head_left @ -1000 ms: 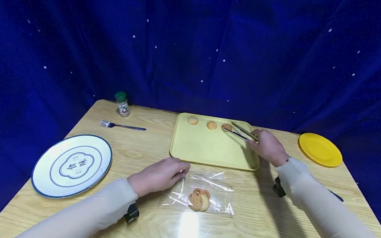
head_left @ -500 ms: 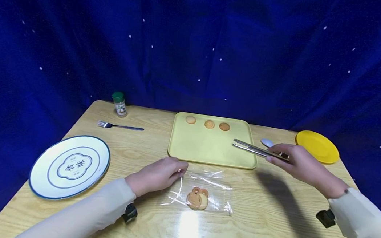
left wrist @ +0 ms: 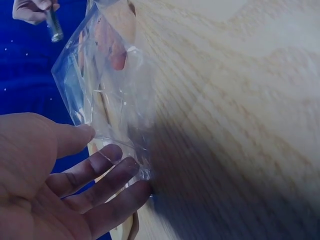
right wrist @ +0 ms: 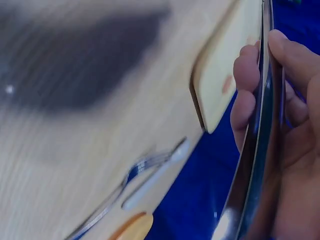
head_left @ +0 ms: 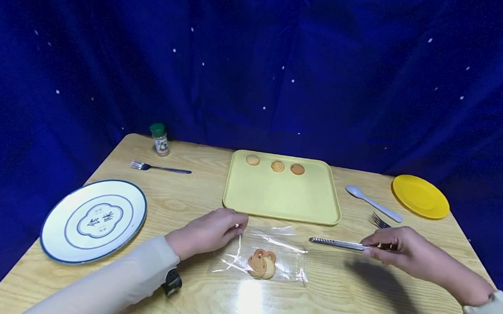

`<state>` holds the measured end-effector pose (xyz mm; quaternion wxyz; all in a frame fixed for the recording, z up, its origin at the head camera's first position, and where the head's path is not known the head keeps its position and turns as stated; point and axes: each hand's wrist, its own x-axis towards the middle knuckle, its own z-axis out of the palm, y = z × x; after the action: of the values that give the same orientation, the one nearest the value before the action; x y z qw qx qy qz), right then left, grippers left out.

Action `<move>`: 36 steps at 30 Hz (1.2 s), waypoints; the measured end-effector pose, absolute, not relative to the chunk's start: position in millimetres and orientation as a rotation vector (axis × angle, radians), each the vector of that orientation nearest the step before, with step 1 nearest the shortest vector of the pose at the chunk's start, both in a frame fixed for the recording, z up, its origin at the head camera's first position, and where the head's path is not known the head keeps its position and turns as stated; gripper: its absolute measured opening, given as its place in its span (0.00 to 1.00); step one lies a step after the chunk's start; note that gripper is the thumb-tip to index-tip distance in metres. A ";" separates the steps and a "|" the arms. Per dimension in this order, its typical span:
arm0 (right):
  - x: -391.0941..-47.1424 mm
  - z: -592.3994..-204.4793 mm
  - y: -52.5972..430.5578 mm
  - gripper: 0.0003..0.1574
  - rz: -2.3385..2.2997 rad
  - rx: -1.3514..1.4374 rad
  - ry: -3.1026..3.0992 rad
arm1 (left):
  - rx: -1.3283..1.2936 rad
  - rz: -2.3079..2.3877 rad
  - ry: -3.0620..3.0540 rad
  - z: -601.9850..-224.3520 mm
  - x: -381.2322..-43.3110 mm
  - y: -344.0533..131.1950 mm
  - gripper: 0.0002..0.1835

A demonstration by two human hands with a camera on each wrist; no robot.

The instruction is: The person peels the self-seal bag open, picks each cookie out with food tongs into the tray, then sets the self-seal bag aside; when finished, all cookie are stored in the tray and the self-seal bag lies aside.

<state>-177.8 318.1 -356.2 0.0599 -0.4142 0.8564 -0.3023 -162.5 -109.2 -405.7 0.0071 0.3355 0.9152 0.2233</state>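
Observation:
My left hand (head_left: 212, 230) pinches the near-left edge of a clear plastic bag (head_left: 290, 255) between thumb and fingers; the left wrist view shows the film at the fingertips. Several overlapping cookies (head_left: 262, 264) lie in the bag, among them a brown one and a pale one. In my right hand (head_left: 406, 248) is a pair of metal tongs (head_left: 337, 243), gripped with the arms pressed together and the tips pointing left, above the table right of the bag. Three cookies sit in a row on the yellow tray (head_left: 281, 197): a pale one (head_left: 253, 160), a swirled one (head_left: 278, 166) and a brown one (head_left: 297, 169).
A large white plate (head_left: 63, 234) and a fork (head_left: 162, 169) lie on the left, with a green-capped shaker (head_left: 161, 139) behind. At the right are a pale spoon (head_left: 374, 203), a second fork (head_left: 379, 221) partly behind my right hand, and a yellow plate (head_left: 422, 196).
My right hand has drawn the tongs from the brown cookie on the tray toward the near right, and their arms have come together. The tray's cookies and my left hand stay put.

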 end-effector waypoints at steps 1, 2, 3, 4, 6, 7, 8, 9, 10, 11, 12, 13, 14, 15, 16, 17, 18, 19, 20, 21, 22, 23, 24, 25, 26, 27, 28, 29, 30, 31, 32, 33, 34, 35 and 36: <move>-176.2 -358.6 315.2 0.12 -0.899 -1.257 2.583 | 1.048 0.693 2.863 -405.5 -162.4 -109.1 0.06; -174.8 -360.7 312.0 0.11 -0.868 -1.258 2.589 | 1.049 0.690 2.864 -405.5 -162.4 -109.0 0.06; -173.5 -363.0 308.3 0.10 -0.835 -1.264 2.604 | 1.050 0.686 2.864 -405.2 -162.4 -108.8 0.06; -172.6 -364.7 304.6 0.09 -0.790 -1.264 2.626 | 1.053 0.686 2.865 -405.0 -162.4 -108.4 0.07; -171.5 -369.3 297.3 0.09 -0.711 -1.273 2.682 | 1.062 0.686 2.864 -404.7 -162.9 -107.8 0.07; -171.3 -371.9 293.7 0.09 -0.680 -1.288 2.701 | 1.060 0.688 2.861 -404.4 -163.1 -107.5 0.07; -170.9 -374.6 290.4 0.10 -0.653 -1.301 2.719 | 1.059 0.688 2.858 -404.1 -163.2 -107.2 0.07; -170.7 -377.4 287.0 0.10 -0.630 -1.328 2.733 | 1.056 0.688 2.855 -403.8 -163.4 -106.7 0.07; -170.4 -379.9 284.0 0.10 -0.608 -1.345 2.744 | 1.055 0.687 2.853 -403.6 -163.6 -106.5 0.07; -169.9 -382.3 281.1 0.11 -0.585 -1.358 2.753 | 1.049 0.685 2.849 -403.2 -163.6 -106.3 0.07; -169.6 -384.6 278.3 0.12 -0.563 -1.379 2.758 | 1.037 0.680 2.847 -402.9 -163.4 -106.1 0.07; -169.3 -386.5 275.5 0.13 -0.546 -1.393 2.758 | 1.033 0.679 2.845 -402.7 -163.4 -106.1 0.07; -169.1 -388.4 272.9 0.14 -0.529 -1.401 2.759 | 1.032 0.676 2.846 -402.5 -163.3 -106.1 0.07; -169.1 -390.1 270.4 0.16 -0.513 -1.410 2.757 | 1.029 0.674 2.846 -402.5 -163.2 -106.3 0.08; -169.2 -391.6 268.1 0.17 -0.503 -1.403 2.753 | 1.028 0.672 2.848 -402.2 -163.1 -106.5 0.08; -169.3 -392.9 266.0 0.18 -0.484 -1.398 2.753 | 1.025 0.669 2.848 -402.3 -163.0 -106.6 0.08; -169.7 -394.3 263.9 0.19 -0.472 -1.396 2.752 | 1.023 0.666 2.850 -402.4 -163.0 -106.7 0.08; -170.0 -395.5 262.0 0.20 -0.465 -1.385 2.747 | 1.023 0.665 2.850 -402.5 -162.9 -106.8 0.08; -170.5 -396.7 260.1 0.21 -0.455 -1.377 2.744 | 1.022 0.664 2.850 -402.8 -162.9 -106.9 0.08; -171.0 -398.0 258.2 0.21 -0.450 -1.370 2.740 | 1.023 0.661 2.851 -402.9 -162.8 -107.0 0.08; -171.8 -399.3 256.3 0.22 -0.443 -1.369 2.737 | 1.023 0.659 2.851 -403.1 -162.7 -106.9 0.08; -172.5 -400.5 254.2 0.22 -0.439 -1.370 2.731 | 1.023 0.657 2.852 -403.3 -162.6 -107.0 0.09; -173.4 -401.6 252.1 0.23 -0.444 -1.370 2.720 | 1.023 0.656 2.852 -403.3 -162.5 -106.9 0.09; -174.2 -402.6 250.0 0.23 -0.447 -1.372 2.711 | 1.023 0.654 2.853 -403.3 -162.4 -106.9 0.09; -175.1 -403.5 247.9 0.23 -0.452 -1.371 2.701 | 1.022 0.652 2.853 -403.3 -162.3 -106.9 0.09; -176.1 -404.3 245.7 0.23 -0.457 -1.374 2.689 | 1.021 0.649 2.854 -403.3 -162.0 -107.0 0.09; -176.9 -404.9 243.6 0.23 -0.461 -1.376 2.679 | 1.017 0.647 2.853 -403.4 -161.9 -107.1 0.09; -177.5 -405.1 241.6 0.23 -0.468 -1.372 2.666 | 1.012 0.645 2.853 -403.5 -161.6 -107.3 0.09; -178.0 -405.2 239.7 0.22 -0.472 -1.371 2.655 | 1.008 0.643 2.851 -403.6 -161.4 -107.5 0.09; -178.5 -405.4 238.1 0.22 -0.471 -1.373 2.648 | 1.005 0.640 2.851 -403.6 -161.2 -107.7 0.08; -178.8 -405.2 236.8 0.22 -0.472 -1.376 2.640 | 1.002 0.638 2.851 -403.7 -160.9 -107.9 0.08; -179.0 -405.0 235.8 0.22 -0.473 -1.383 2.632 | 1.002 0.636 2.851 -403.8 -160.7 -108.2 0.08; -179.1 -404.7 235.0 0.21 -0.473 -1.393 2.628 | 1.001 0.634 2.853 -403.9 -160.6 -108.3 0.07; -179.3 -404.4 234.5 0.21 -0.474 -1.408 2.626 | 1.004 0.632 2.855 -404.1 -160.5 -108.4 0.07; -179.5 -404.2 234.2 0.21 -0.474 -1.425 2.626 | 1.008 0.632 2.856 -404.3 -160.4 -108.6 0.07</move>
<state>-179.5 234.2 -404.2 0.0584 -0.4702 0.8666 -0.1565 -160.4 -108.6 -404.3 0.0237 0.3255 0.9229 0.2042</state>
